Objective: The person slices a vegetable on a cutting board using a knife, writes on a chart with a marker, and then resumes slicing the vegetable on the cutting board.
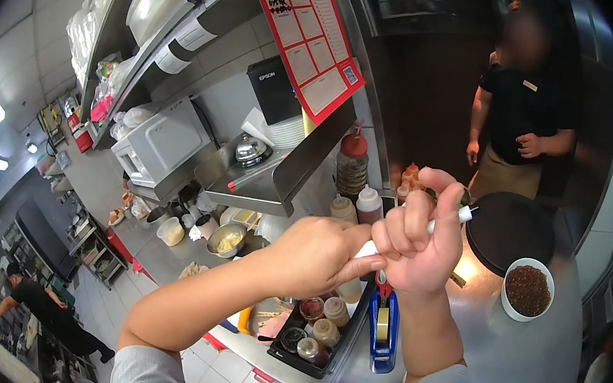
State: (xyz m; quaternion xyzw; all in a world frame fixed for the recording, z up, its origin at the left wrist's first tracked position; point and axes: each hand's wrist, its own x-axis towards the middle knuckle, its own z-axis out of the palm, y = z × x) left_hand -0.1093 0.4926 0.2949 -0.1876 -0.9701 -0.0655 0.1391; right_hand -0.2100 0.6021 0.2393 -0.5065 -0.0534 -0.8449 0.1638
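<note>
Both hands are raised and close together over the steel counter. My right hand (418, 242) has its fingers curled round a slim white object (440, 225), which looks like a marker, with a thin dark tip pointing to the upper right. My left hand (325, 258) reaches across from the left, its fingers closed on the lower end of the same white object. Just below the hands a blue tape dispenser (382, 344) stands on the counter, with red-handled scissors (383, 283) partly hidden beside it.
A white bowl of dark brown granules (528, 290) and a round black tray (509, 233) are at the right. Left of the dispenser is a black caddy of sauce bottles (311, 351). A co-worker (527, 111) stands across the counter; another person (44, 305) bends at far left.
</note>
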